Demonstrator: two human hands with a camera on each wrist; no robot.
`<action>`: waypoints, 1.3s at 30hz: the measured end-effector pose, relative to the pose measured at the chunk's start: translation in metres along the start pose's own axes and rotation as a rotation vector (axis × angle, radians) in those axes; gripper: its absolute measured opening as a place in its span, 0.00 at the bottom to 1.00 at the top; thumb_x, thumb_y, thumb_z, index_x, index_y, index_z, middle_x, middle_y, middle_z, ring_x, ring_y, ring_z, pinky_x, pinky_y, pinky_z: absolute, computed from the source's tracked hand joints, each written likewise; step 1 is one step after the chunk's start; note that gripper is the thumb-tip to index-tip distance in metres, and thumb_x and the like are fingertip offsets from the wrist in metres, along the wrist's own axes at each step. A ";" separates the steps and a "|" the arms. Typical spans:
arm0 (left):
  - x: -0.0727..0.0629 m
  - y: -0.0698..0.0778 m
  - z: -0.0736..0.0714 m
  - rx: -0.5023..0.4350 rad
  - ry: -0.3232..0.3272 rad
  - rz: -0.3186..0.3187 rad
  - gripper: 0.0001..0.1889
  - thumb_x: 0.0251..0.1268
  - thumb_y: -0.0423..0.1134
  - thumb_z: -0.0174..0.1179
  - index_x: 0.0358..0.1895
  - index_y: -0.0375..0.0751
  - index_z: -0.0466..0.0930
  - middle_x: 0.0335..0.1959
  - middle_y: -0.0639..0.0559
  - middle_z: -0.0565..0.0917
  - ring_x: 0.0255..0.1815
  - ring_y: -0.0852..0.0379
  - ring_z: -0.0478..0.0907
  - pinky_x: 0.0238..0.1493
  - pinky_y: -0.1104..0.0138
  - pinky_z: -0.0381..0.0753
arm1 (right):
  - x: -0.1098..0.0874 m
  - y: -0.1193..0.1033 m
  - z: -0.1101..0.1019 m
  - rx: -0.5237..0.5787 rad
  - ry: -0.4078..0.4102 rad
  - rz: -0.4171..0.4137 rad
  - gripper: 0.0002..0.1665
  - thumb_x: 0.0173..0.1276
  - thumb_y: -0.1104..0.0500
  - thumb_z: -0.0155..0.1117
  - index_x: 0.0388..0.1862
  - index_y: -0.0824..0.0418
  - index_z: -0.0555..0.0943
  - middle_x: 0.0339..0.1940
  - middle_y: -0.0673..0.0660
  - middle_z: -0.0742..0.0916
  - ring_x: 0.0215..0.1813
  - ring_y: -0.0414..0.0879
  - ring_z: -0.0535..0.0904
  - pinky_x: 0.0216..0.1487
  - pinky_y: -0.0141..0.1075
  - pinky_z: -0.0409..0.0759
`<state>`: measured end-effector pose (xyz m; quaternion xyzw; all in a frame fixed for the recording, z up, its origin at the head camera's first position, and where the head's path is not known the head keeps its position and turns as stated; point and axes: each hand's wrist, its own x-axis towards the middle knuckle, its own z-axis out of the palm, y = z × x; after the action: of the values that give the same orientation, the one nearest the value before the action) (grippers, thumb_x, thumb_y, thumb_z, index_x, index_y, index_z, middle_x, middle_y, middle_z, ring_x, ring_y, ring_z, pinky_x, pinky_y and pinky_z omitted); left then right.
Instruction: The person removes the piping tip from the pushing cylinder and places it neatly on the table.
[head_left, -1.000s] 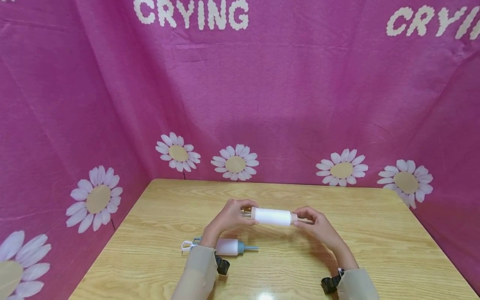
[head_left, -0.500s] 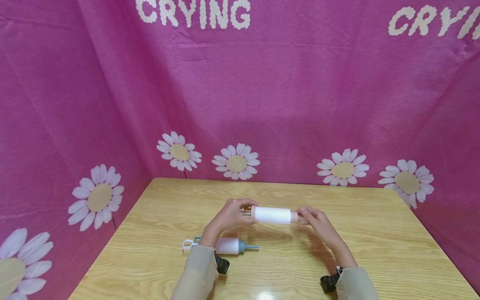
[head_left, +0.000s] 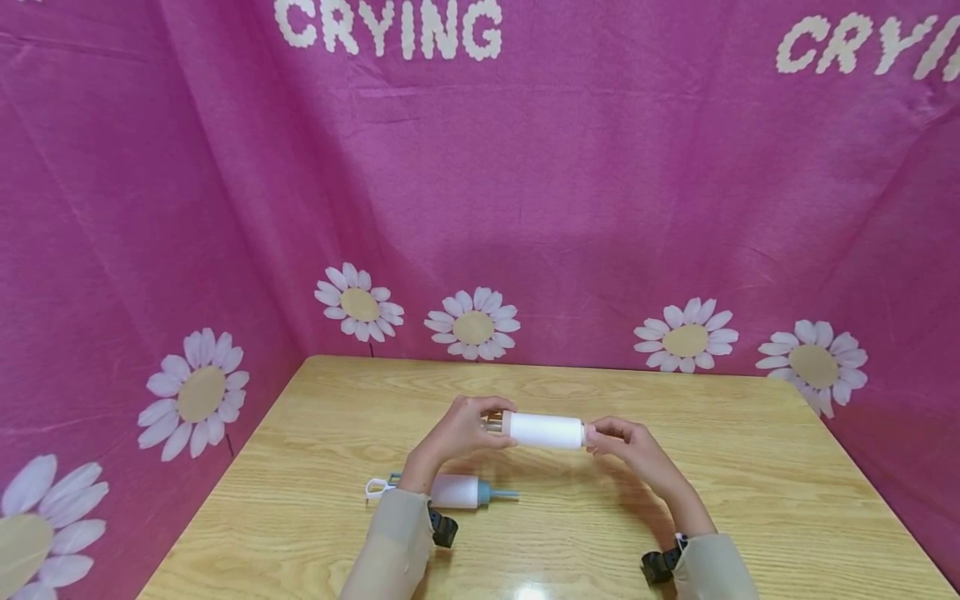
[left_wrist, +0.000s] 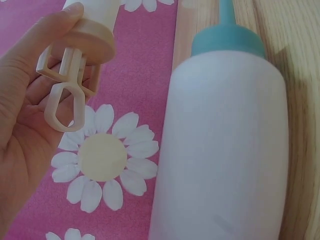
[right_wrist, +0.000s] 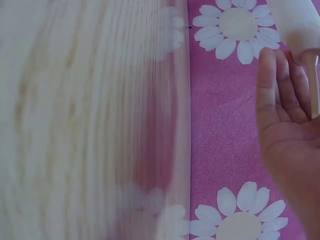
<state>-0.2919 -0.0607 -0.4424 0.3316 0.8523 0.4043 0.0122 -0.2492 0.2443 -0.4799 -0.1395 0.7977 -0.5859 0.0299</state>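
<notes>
Above the far part of the worktop (head_left: 750, 500), the left hand (head_left: 467, 427) grips the loop-handle end of a white, beige-fitted squeeze bottle (head_left: 546, 431), held crosswise to the far edge, while the right hand (head_left: 630, 446) pinches its nozzle-end collar (right_wrist: 304, 42). A teal-capped squeeze bottle (head_left: 456, 492) lies toward the left edge, nozzle pointing right, partly behind the left forearm (head_left: 397, 533).

The head view is bright, with a glare spot at six o'clock on the bench (head_left: 570, 558) and the white cylinder (head_left: 546, 431) nearly washed out; edge distortion stretches the flower (head_left: 45, 533) at eight o'clock. In the left wrist view, soft shadow edges the bottle's (left_wrist: 220, 150) three o'clock side. The right wrist view is hazy, its glossy, blurred bench at nine o'clock mirroring pink cloth (right_wrist: 220, 125).
</notes>
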 end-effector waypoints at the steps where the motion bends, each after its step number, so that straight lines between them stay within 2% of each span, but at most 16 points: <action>1: 0.000 0.000 0.000 -0.003 0.000 0.000 0.24 0.53 0.43 0.74 0.54 0.42 0.82 0.48 0.49 0.87 0.46 0.58 0.83 0.46 0.71 0.83 | 0.000 0.000 0.000 -0.001 0.002 -0.013 0.19 0.73 0.55 0.60 0.52 0.70 0.78 0.41 0.42 0.86 0.43 0.34 0.83 0.50 0.40 0.84; 5: 0.000 -0.002 -0.001 -0.012 0.003 -0.013 0.24 0.53 0.42 0.74 0.54 0.43 0.82 0.49 0.50 0.87 0.47 0.58 0.83 0.47 0.72 0.82 | 0.000 0.000 0.002 0.012 0.026 -0.042 0.23 0.68 0.58 0.65 0.57 0.69 0.75 0.45 0.39 0.85 0.48 0.32 0.82 0.50 0.32 0.83; 9: 0.000 -0.003 -0.001 -0.021 0.006 -0.022 0.24 0.52 0.42 0.74 0.54 0.43 0.82 0.49 0.50 0.87 0.47 0.59 0.83 0.48 0.71 0.83 | 0.000 0.000 0.004 0.031 0.037 -0.059 0.25 0.66 0.60 0.67 0.58 0.69 0.74 0.48 0.43 0.84 0.49 0.31 0.83 0.49 0.31 0.84; 18: -0.001 -0.004 -0.003 -0.024 0.011 -0.033 0.24 0.52 0.42 0.74 0.54 0.44 0.82 0.49 0.49 0.87 0.47 0.59 0.84 0.47 0.71 0.83 | -0.001 0.002 0.001 0.021 0.068 -0.117 0.24 0.64 0.62 0.69 0.56 0.70 0.75 0.46 0.41 0.83 0.48 0.30 0.81 0.53 0.24 0.81; 23: -0.002 -0.006 -0.003 -0.021 0.008 -0.034 0.24 0.52 0.42 0.74 0.54 0.43 0.82 0.49 0.49 0.87 0.47 0.59 0.83 0.47 0.71 0.83 | -0.004 0.006 -0.003 0.006 0.092 -0.096 0.24 0.63 0.61 0.70 0.56 0.69 0.75 0.44 0.41 0.84 0.47 0.30 0.81 0.54 0.22 0.79; 29: -0.002 -0.006 -0.001 0.018 0.000 -0.044 0.25 0.53 0.43 0.74 0.55 0.42 0.82 0.50 0.49 0.87 0.48 0.58 0.83 0.50 0.67 0.83 | -0.007 0.010 -0.008 -0.003 0.111 -0.092 0.25 0.64 0.60 0.69 0.56 0.70 0.75 0.44 0.40 0.84 0.47 0.31 0.81 0.53 0.21 0.79; 39: 0.002 -0.007 0.007 0.064 -0.033 -0.084 0.21 0.55 0.40 0.73 0.52 0.42 0.82 0.46 0.48 0.87 0.46 0.55 0.83 0.46 0.68 0.83 | -0.009 0.008 -0.007 -0.002 0.090 -0.097 0.23 0.66 0.59 0.68 0.56 0.68 0.76 0.44 0.41 0.84 0.47 0.32 0.81 0.54 0.21 0.79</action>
<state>-0.2953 -0.0574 -0.4516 0.3023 0.8777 0.3702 0.0328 -0.2437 0.2554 -0.4864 -0.1513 0.7912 -0.5915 -0.0344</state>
